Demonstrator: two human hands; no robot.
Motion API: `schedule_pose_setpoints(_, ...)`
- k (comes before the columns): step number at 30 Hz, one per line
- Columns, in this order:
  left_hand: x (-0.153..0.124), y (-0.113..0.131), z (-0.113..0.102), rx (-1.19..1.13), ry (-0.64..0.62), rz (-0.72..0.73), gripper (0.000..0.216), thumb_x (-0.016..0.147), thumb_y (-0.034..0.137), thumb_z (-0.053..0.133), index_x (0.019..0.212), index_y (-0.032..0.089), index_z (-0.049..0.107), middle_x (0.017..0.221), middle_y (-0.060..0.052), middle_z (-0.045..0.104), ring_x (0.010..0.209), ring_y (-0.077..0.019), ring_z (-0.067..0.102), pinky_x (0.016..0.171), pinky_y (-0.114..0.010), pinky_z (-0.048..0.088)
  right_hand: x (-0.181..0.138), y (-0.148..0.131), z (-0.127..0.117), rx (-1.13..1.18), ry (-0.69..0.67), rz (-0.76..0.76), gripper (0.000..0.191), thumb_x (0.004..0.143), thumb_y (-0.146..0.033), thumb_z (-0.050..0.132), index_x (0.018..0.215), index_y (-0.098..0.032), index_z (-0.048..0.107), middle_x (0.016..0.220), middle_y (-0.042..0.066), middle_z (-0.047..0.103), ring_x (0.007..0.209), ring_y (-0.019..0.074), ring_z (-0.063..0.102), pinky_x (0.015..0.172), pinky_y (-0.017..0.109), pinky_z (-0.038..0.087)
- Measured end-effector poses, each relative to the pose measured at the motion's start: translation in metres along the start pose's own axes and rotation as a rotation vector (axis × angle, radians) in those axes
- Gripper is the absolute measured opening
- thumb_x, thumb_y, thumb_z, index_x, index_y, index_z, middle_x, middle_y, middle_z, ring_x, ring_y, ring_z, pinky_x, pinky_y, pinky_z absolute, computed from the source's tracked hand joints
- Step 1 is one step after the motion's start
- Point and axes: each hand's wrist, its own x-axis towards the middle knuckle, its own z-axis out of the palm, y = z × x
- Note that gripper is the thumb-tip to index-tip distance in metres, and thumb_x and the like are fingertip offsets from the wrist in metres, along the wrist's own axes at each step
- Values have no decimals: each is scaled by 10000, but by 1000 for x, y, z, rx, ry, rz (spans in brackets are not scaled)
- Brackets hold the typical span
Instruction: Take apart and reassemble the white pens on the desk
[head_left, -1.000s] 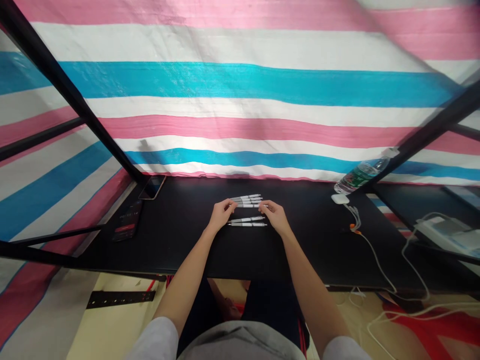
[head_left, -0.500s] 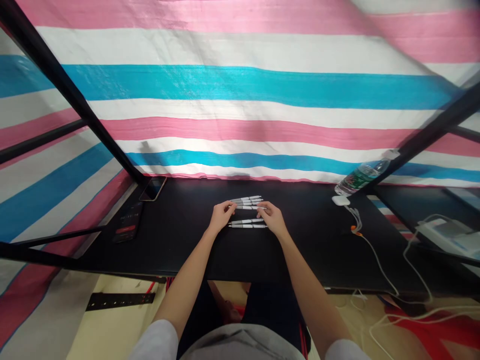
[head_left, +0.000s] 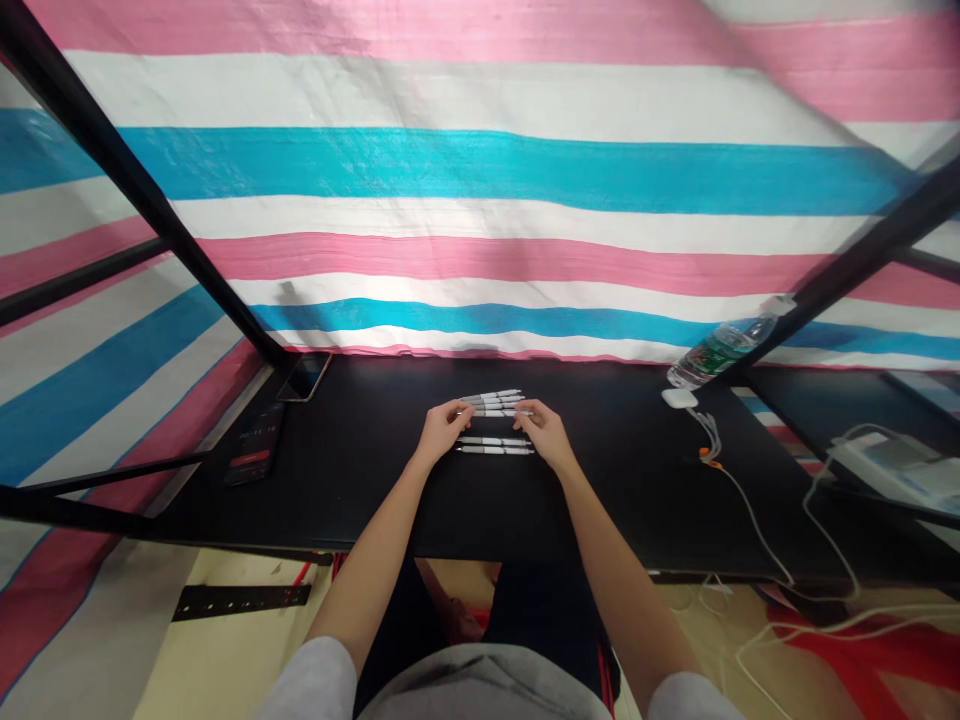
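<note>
Between my hands, a white pen (head_left: 495,413) lies crosswise. My left hand (head_left: 442,430) pinches its left end, and my right hand (head_left: 544,432) pinches its right end. Just beyond it are several similar white pens (head_left: 491,398), close together and slightly fanned. Nearer to me, two more pens lie side by side: one pen (head_left: 491,441) with its right end close to my right fingers, and the nearest pen (head_left: 495,450) below it. My fingertips hide the ends of the held pen.
On the black table (head_left: 360,480), a phone (head_left: 305,378) and a second phone with a lit screen (head_left: 255,445) lie at the left. A water bottle (head_left: 712,355), a white charger (head_left: 679,398) and cables (head_left: 746,500) are at the right. Black frame bars (head_left: 210,270) and striped sheeting surround the table.
Both hands stay at the ends of the same pen with almost no movement. The whole view has shifted very slightly; the pens keep their arrangement.
</note>
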Motion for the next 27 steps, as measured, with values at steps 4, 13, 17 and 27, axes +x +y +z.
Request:
schedule_pose_setpoints(4,-1,5,1,-115,-36,9,302,756,389,691,940,152,658,705,-13,634,593,-111,547,567,-228,419,1,0,-3,32,19,15,373,768,-490,644,954,-168,681,719,39,661,653,168,622,625,293,479)
schedule_pose_setpoints(13,-2,6,3,-91,30,-30,307,776,456,654,785,150,661,615,-16,626,555,-118,550,569,-250,446,-2,-2,-4,105,1,71,353,711,-452,711,940,-184,721,750,30,675,680,157,586,692,307,472)
schedule_pose_setpoints(17,-2,8,2,-181,-35,-14,378,734,391,714,1026,156,662,807,-52,701,680,-141,620,611,-249,470,0,0,-4,123,22,89,379,691,-480,724,920,-178,719,725,29,667,659,152,570,667,299,466)
schedule_pose_setpoints(27,0,2,4,-77,12,-17,348,784,494,637,710,155,613,606,-17,619,573,-125,561,594,-253,451,-3,-11,4,-28,25,-53,304,736,-484,680,806,-191,637,815,47,662,725,179,597,681,301,493)
